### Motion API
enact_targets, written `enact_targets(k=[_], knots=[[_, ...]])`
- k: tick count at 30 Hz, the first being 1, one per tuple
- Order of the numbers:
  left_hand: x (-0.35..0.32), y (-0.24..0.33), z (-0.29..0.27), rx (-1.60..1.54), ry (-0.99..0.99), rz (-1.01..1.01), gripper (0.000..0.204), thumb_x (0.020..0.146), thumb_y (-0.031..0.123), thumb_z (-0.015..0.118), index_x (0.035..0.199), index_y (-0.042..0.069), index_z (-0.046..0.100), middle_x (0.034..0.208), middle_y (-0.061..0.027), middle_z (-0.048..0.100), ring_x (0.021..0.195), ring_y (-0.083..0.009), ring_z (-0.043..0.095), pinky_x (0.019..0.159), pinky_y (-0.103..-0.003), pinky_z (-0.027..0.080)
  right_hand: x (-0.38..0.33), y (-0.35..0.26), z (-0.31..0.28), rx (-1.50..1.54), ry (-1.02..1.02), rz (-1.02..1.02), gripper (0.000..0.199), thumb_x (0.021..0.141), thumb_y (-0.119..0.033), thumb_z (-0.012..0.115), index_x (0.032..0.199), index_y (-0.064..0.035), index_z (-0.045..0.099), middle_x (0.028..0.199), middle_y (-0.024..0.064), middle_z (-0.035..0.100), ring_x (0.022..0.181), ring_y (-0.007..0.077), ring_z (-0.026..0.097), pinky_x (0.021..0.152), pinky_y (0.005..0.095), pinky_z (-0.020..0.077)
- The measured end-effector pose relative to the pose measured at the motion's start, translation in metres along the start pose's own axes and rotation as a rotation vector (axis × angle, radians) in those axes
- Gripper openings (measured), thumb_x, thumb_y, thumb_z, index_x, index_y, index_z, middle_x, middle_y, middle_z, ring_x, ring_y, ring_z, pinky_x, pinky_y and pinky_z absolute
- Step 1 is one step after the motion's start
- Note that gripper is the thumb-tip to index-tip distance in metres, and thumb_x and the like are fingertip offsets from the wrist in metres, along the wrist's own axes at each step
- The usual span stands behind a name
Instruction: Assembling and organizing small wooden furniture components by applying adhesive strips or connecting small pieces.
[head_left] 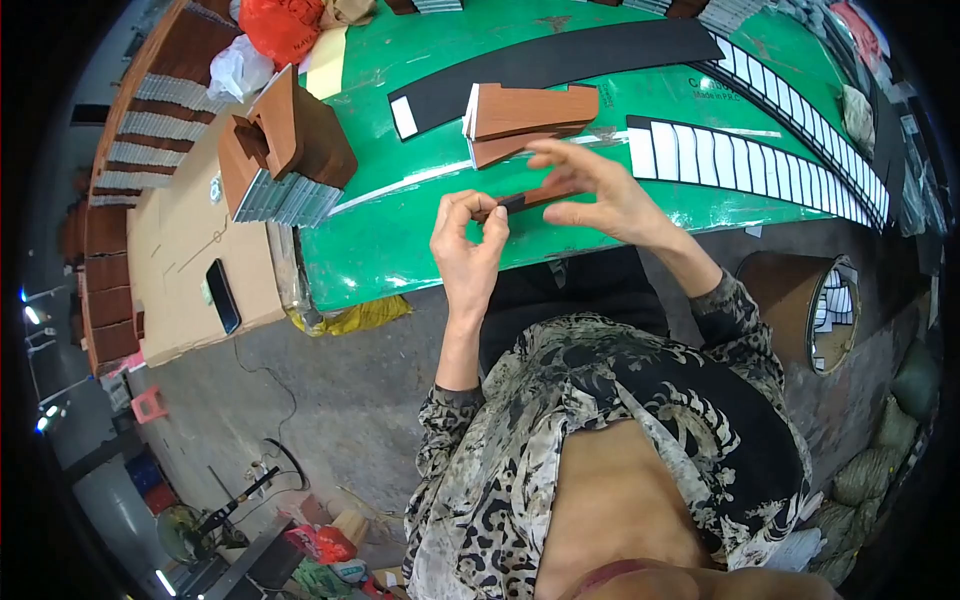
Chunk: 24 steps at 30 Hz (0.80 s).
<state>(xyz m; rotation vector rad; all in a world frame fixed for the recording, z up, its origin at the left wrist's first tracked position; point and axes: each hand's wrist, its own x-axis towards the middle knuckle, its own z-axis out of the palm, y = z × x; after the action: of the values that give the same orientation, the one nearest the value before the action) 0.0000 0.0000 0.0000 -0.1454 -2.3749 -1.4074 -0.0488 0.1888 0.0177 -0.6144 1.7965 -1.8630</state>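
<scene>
**Both hands working one little brown piece over the green worktop**

So the left hand (468, 243) is coming up from the lower edge with the wrist bent, fingers curled in tight, thumb and fingertips pinching the near end of a small brown piece (535, 195) that has a dark strip on it. The right hand (592, 190) is reaching in from the right side, forearm angled across the body, thumb underneath and index finger stretched out over the top, the other fingers fanning loosely above. It's gripping the far end of that same piece, so neither hand is spread flat.

The piece is hovering just above the near edge of the green worktop (390, 240), roughly mid-way along it. Right behind the hands a stack of folded brown pieces (530, 118) is sitting on the worktop, and a long black strip (560, 55) is lying further back. Over at the left edge there's a bigger pile of brown pieces (285, 150).
</scene>
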Motion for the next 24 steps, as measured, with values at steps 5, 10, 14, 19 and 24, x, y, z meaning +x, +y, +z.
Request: enact_targets(k=[5,10,14,19,24], knots=[[-0.018,0.001,0.012,-0.527,0.027,-0.477,0.008,0.079,0.005,0.065,0.083,0.000,0.060,0.082,0.0000,0.051,0.074,-0.0062,0.045,0.065,-0.021,0.038,-0.013,-0.008,0.017,-1.037,0.357,-0.545,0.032,0.062,-0.013,0.075,0.092,-0.0128,0.064,0.092,0.0004,0.059,0.083,0.0204,0.056,0.068,0.0296,0.0487],[-0.027,0.004,0.012,-0.663,0.033,-0.585,0.007,0.080,0.005,0.065,0.082,0.000,0.060,0.082,0.0019,0.051,0.072,-0.0051,0.046,0.065,-0.021,0.038,-0.008,0.005,0.032,-1.114,0.377,-0.634,0.027,0.060,-0.012,0.073,0.085,-0.0103,0.063,0.082,-0.0005,0.059,0.077,0.0185,0.056,0.065,0.0299,0.0484],[-0.037,0.001,0.003,-0.605,0.012,-0.680,0.007,0.081,0.006,0.065,0.084,0.000,0.062,0.082,0.0014,0.052,0.072,-0.0047,0.047,0.064,-0.020,0.039,-0.007,0.014,0.040,-1.133,0.362,-0.681,0.021,0.059,-0.007,0.069,0.080,-0.0070,0.062,0.077,0.0011,0.058,0.073,0.0187,0.056,0.063,0.0297,0.0485],[-0.050,-0.002,0.001,-0.352,0.008,-0.462,0.021,0.082,0.006,0.063,0.102,0.001,0.060,0.094,-0.0036,0.056,0.074,-0.0075,0.050,0.065,-0.022,0.040,0.002,0.018,0.043,-1.086,0.309,-0.615,0.020,0.060,-0.003,0.066,0.079,-0.0058,0.061,0.076,0.0025,0.058,0.073,0.0194,0.056,0.062,0.0305,0.0488],[-0.040,-0.033,-0.008,-0.205,0.217,-0.350,0.036,0.085,0.006,0.058,0.120,0.003,0.049,0.106,-0.0079,0.056,0.088,-0.0139,0.053,0.073,-0.027,0.042,0.015,0.019,0.032,-0.975,0.276,-0.410,0.020,0.063,-0.006,0.070,0.082,-0.0050,0.063,0.080,0.0036,0.060,0.072,0.0204,0.056,0.060,0.0316,0.0479]])
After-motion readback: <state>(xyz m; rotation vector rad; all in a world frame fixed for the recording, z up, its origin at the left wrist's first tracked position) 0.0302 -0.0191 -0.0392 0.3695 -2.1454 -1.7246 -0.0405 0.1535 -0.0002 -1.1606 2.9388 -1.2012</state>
